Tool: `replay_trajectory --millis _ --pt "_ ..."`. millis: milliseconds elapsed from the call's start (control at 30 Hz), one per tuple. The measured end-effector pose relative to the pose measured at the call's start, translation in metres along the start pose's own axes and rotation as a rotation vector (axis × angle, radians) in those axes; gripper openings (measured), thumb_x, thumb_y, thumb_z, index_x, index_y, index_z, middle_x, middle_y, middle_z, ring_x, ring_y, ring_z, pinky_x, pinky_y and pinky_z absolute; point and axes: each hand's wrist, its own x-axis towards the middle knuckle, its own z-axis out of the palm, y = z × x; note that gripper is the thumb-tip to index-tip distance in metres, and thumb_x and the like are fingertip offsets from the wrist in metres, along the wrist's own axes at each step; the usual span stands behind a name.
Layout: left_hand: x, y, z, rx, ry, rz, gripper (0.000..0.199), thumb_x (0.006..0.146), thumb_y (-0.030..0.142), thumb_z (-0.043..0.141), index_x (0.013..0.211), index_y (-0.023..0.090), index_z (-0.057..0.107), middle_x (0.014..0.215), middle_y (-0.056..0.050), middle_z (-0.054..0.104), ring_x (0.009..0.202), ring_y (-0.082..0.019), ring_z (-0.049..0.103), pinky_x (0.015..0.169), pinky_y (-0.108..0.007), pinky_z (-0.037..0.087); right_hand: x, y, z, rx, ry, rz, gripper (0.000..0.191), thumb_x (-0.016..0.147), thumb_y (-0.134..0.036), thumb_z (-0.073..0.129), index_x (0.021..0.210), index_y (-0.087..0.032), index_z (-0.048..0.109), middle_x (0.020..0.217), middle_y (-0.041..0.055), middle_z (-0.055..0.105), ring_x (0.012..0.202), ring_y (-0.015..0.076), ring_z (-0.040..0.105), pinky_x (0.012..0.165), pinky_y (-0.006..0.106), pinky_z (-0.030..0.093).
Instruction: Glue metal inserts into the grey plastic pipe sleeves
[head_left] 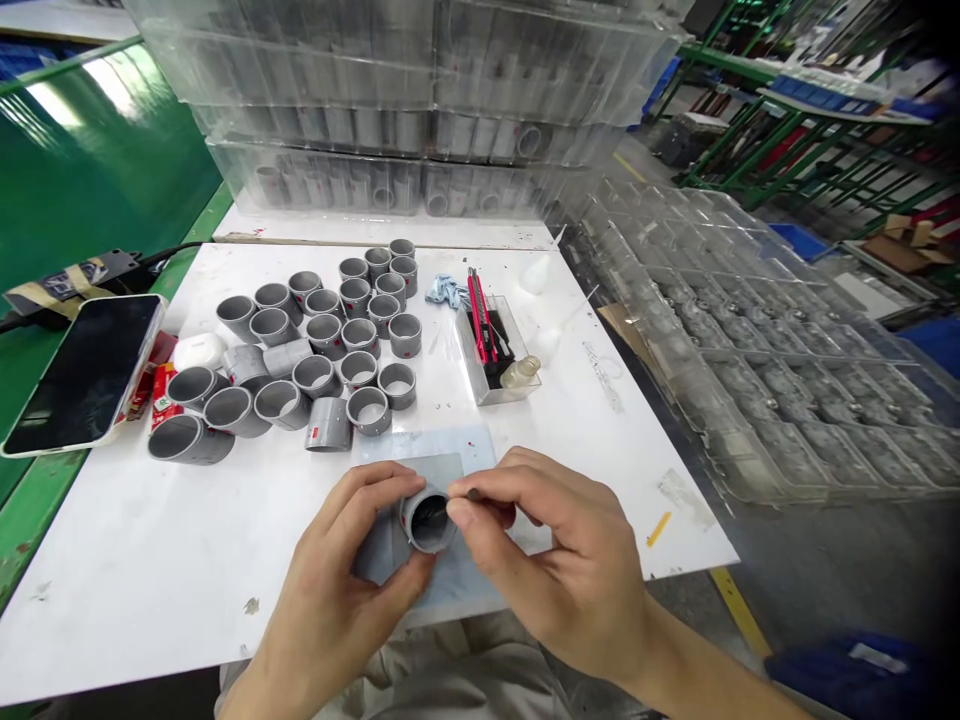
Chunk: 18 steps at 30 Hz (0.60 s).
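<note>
My left hand (358,560) is closed round a short grey pipe piece (406,518), thumb below and fingers above, its open end turned to the right and towards me. Between the thumb and fingers of my right hand (551,545) is a thin dark rod-like tool (474,494); its tip reaches the mouth of the pipe piece, and its kind cannot be made out. Under the hands lie a blue sheet (472,455) and a grey flat pad (375,560). Several more grey pipe pieces (367,410) stand on the white table, some on their sides.
A clear box (480,385) holds a red utility knife (480,315) and a small bottle (521,372). White squeeze bottles (535,275) stand beside it. A phone (82,375) lies at left. Stacked clear bins (315,185) rise behind; clear trays (795,400) are at right.
</note>
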Motion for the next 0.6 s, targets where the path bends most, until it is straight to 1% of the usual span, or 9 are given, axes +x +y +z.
replay_trajectory --millis 100,267,400,500,567,600 --pt "0.000 0.000 0.000 0.003 0.004 0.000 0.054 0.093 0.007 0.072 0.136 0.039 0.064 0.136 -0.001 0.066 0.128 -0.022 0.068 0.109 -0.035 0.054 0.000 0.001 0.000 -0.011 -0.005 0.000 0.010 0.095 -0.012 0.072 0.095 -0.021 0.077 0.072 -0.0015 0.072 0.063 0.0132 0.065 0.059 0.027 0.055" --pt "0.001 0.001 -0.001 -0.006 -0.013 0.004 0.055 0.093 0.005 0.070 0.136 0.039 0.063 0.136 -0.001 0.065 0.129 -0.020 0.067 0.110 -0.032 0.053 0.003 0.001 -0.003 -0.056 0.010 0.003 0.010 0.096 -0.011 0.072 0.092 -0.018 0.078 0.072 -0.0022 0.071 0.065 0.0109 0.065 0.062 0.024 0.055" --pt "0.000 0.000 -0.001 -0.005 -0.012 0.003 0.051 0.095 0.008 0.071 0.136 0.037 0.064 0.137 -0.002 0.065 0.130 -0.020 0.066 0.111 -0.033 0.053 0.002 0.001 -0.001 -0.026 0.013 0.016 0.008 0.097 -0.012 0.073 0.093 -0.017 0.078 0.075 -0.0023 0.072 0.067 0.0098 0.066 0.064 0.023 0.055" --pt "0.000 -0.002 -0.001 0.003 -0.011 -0.002 0.050 0.096 0.010 0.071 0.136 0.038 0.064 0.138 -0.001 0.065 0.131 -0.021 0.066 0.111 -0.034 0.053 0.001 -0.002 -0.002 -0.008 -0.004 0.020 0.009 0.097 -0.012 0.073 0.092 -0.018 0.077 0.074 -0.0026 0.072 0.066 0.0097 0.066 0.063 0.023 0.054" --pt "0.000 -0.002 0.000 0.019 -0.009 -0.005 0.049 0.096 0.010 0.071 0.136 0.039 0.064 0.139 -0.001 0.065 0.132 -0.021 0.067 0.112 -0.034 0.054 0.001 -0.003 -0.010 -0.001 0.032 0.026 0.009 0.096 -0.012 0.074 0.094 -0.020 0.079 0.077 -0.0029 0.074 0.068 0.0104 0.067 0.063 0.024 0.055" --pt "0.000 -0.002 0.001 0.033 -0.003 -0.006 0.048 0.096 0.012 0.071 0.135 0.039 0.064 0.139 0.000 0.066 0.131 -0.021 0.067 0.112 -0.034 0.054 0.002 -0.004 -0.016 -0.005 0.078 0.024 0.012 0.097 -0.012 0.075 0.098 -0.022 0.080 0.079 -0.0031 0.076 0.068 0.0109 0.067 0.063 0.025 0.055"
